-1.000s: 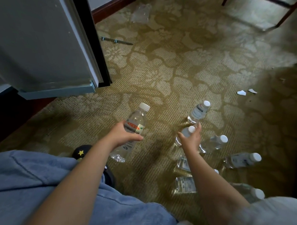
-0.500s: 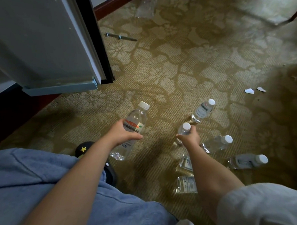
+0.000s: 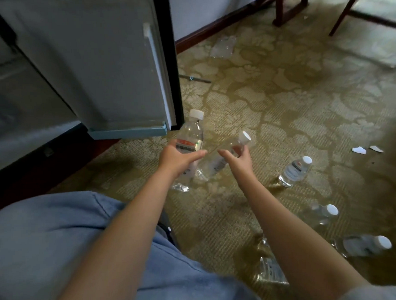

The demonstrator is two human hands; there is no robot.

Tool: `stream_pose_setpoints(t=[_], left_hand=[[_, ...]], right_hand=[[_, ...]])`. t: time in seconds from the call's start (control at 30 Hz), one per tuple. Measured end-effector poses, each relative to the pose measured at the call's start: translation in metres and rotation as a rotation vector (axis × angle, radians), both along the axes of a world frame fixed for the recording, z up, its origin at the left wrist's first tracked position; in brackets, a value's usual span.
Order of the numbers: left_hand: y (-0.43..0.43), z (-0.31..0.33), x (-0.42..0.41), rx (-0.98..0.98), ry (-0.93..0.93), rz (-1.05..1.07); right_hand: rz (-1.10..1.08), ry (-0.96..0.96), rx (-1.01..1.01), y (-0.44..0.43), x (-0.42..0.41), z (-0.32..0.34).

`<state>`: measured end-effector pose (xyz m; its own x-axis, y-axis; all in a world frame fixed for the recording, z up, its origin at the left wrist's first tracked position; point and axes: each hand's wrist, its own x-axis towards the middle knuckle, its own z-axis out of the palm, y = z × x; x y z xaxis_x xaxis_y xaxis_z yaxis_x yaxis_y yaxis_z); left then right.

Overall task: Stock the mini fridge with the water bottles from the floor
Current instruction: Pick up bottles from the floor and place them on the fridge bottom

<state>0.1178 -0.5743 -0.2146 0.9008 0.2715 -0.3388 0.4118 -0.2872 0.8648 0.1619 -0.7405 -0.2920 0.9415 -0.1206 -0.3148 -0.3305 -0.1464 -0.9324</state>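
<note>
Head view: past loose bottles (image 3: 294,171) on the near-right carpet (image 3: 281,106), your left hand (image 3: 177,160) wraps the labelled bottle (image 3: 191,133) mid-body and your right hand (image 3: 240,161) grips a second bottle (image 3: 217,163) below its cap, short of the far-left fridge door (image 3: 113,74); the walls look thin, slick and dentable, so hold mid-body.

patterned carpet (image 3: 281,106) | paper scraps (image 3: 358,150) | chair legs (image 3: 345,14) | crumpled plastic wrap (image 3: 222,47)

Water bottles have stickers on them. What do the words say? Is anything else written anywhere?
Nothing can be read.
Left-hand bottle: red band and dark print, too blurred.
Right-hand bottle: label blurred.
Floor bottle to the right: print too small.
No other writing shows.
</note>
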Motion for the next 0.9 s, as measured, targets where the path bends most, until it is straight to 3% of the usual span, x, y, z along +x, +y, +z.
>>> stream_pose_setpoints(t=[0.27,0.4,0.67,0.9], left_hand=[[0.092,0.108,0.003,-0.074,-0.339,0.333],[0.151,0.144,-0.029,-0.061,-0.44,0.454],[0.27,0.152,-0.116,-0.006,-0.449,0.71],[0.357,0.129,-0.168,0.016,-0.435,0.9]], right_hand=[[0.196,-0.199,0.169,0.105,0.027,0.113],[0.281,-0.265,0.125,0.169,0.017,0.156],[0.575,-0.396,-0.009,0.302,-0.039,0.209],[0.785,-0.331,-0.036,0.402,-0.054,0.212]])
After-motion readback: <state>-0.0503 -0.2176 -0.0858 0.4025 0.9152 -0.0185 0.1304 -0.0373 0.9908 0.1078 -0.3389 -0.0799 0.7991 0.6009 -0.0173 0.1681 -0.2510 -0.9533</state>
